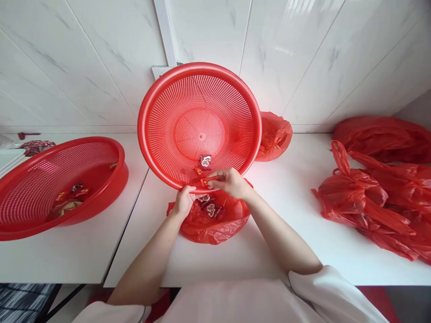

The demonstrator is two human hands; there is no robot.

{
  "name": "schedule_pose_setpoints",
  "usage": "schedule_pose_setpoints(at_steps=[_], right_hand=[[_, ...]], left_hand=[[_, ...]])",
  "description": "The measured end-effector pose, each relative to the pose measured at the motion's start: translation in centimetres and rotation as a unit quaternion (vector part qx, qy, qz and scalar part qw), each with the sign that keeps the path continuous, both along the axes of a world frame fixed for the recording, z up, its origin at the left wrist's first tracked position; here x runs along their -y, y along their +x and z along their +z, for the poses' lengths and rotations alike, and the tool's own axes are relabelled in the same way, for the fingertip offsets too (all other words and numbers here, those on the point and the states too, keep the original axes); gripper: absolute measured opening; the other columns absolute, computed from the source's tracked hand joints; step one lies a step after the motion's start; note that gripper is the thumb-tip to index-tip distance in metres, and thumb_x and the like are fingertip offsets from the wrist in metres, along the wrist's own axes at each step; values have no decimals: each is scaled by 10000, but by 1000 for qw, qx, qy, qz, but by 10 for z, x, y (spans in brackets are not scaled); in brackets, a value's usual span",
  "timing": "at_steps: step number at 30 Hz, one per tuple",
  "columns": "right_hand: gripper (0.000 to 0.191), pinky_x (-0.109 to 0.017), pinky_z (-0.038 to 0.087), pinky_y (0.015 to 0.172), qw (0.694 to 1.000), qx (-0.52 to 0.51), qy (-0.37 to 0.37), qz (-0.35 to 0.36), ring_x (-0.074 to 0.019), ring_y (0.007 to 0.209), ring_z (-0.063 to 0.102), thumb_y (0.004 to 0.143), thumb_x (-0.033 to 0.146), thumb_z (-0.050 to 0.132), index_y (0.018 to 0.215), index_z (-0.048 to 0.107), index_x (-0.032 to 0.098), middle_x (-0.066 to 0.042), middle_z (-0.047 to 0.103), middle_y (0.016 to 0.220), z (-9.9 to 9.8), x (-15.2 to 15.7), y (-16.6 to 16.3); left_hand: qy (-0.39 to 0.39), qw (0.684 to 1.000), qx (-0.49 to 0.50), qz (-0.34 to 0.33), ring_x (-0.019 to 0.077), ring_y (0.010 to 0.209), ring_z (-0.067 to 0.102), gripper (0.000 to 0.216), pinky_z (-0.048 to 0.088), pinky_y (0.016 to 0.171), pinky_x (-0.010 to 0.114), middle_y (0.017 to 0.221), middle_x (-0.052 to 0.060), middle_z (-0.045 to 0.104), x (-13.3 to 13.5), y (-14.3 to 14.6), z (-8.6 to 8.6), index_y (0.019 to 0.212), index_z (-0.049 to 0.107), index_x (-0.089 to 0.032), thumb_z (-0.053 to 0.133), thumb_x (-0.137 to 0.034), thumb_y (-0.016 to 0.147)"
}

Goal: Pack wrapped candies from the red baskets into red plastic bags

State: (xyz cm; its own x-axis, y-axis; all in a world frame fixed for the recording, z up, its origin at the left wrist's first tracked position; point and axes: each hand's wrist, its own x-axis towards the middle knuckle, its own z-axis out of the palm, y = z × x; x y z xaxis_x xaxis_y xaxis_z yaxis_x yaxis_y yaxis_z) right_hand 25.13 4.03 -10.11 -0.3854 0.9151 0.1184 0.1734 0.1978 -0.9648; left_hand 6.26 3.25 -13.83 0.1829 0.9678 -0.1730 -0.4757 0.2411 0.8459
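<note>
A red plastic basket (199, 72) is tilted toward me, its near rim over an open red plastic bag (215, 231). My left hand (183, 201) is closed on the basket's near rim, with part of the fingers hidden. Just inside that rim, my right hand (232, 183) pinches a small red packet (206, 181). A dark purple wrapped packet (205, 162) and another red packet (198, 171) lie low in the basket. Several dark packets with pale heart-shaped labels (211, 209) rest in the bag beneath.
Left on the white table (81, 255) stands a second red basket (117, 179) with a few packets inside. Several knotted red bags (353, 193) lie to the right. Another red bag (274, 137) stands behind the tilted basket, near the tiled wall (303, 58).
</note>
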Motion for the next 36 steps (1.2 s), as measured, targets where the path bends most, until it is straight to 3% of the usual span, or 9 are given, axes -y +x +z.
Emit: schedule_pose_setpoints(at_steps=[7,11,17,21,23,26,28,32,36], right_hand=[[283,-339,565,784,995,-28,-83,55,-185,803,707,826,335,650,1018,709,137,-68,744,862,12,-1,16],[286,-347,531,855,988,66,-37,138,-195,900,678,901,373,556,1009,740,183,-54,740,979,31,7,29],[375,-297,502,757,984,154,86,5,-165,780,646,956,447,463,931,714,169,-39,721,875,30,12,24],[382,-350,449,982,966,191,175,-4,-214,1122,607,976,427,430,1195,636,192,-93,645,1240,11,11,7],[517,-421,345,1110,956,220,193,17,-260,1351,429,964,473,436,1388,488,182,-127,462,1463,0,11,0],[687,-535,217,1164,946,273,167,46,-309,1458,222,945,545,427,1508,294,175,-145,283,1564,-10,11,-4],[686,-541,259,1146,946,279,151,61,-320,1438,275,934,552,451,1498,318,186,-148,311,1551,-10,10,-1],[593,-431,476,984,961,220,156,67,-270,1160,598,853,421,645,1382,491,199,-129,585,1330,0,8,10],[347,-360,510,944,988,115,97,34,-192,1014,671,883,206,570,1224,633,207,-60,711,1107,3,4,16]], left_hand=[[11,1000,1,-1,332,1040,659,351,521,905,507,1010,147,726,-4,-9,3,1005,675,-80,555,-225,709],[15,1000,7,-9,323,1062,650,346,525,907,497,1032,136,722,-5,-10,3,1016,676,-95,536,-220,725],[12,1000,0,16,319,1076,641,325,527,901,492,1037,118,722,-2,-3,1,1001,667,-115,585,-203,699],[9,1000,3,-13,312,1081,636,272,536,890,472,1007,91,725,6,6,-1,958,677,-134,588,-189,707],[2,1000,1,-24,312,1073,637,212,535,890,472,964,85,729,9,9,-3,884,682,-139,584,-178,700],[-9,999,-9,-34,319,1050,642,117,531,894,478,887,86,730,12,10,-6,757,666,-140,584,-170,680],[-23,999,-17,-37,319,1027,649,71,532,893,478,836,84,724,11,10,-8,697,644,-142,591,-181,671],[-37,999,-18,-20,309,1011,658,84,546,868,460,815,77,719,9,9,-5,699,635,-149,597,-211,657],[-24,1000,-2,-9,307,1034,656,177,552,858,445,908,99,729,4,6,-2,803,670,-128,585,-221,678]])
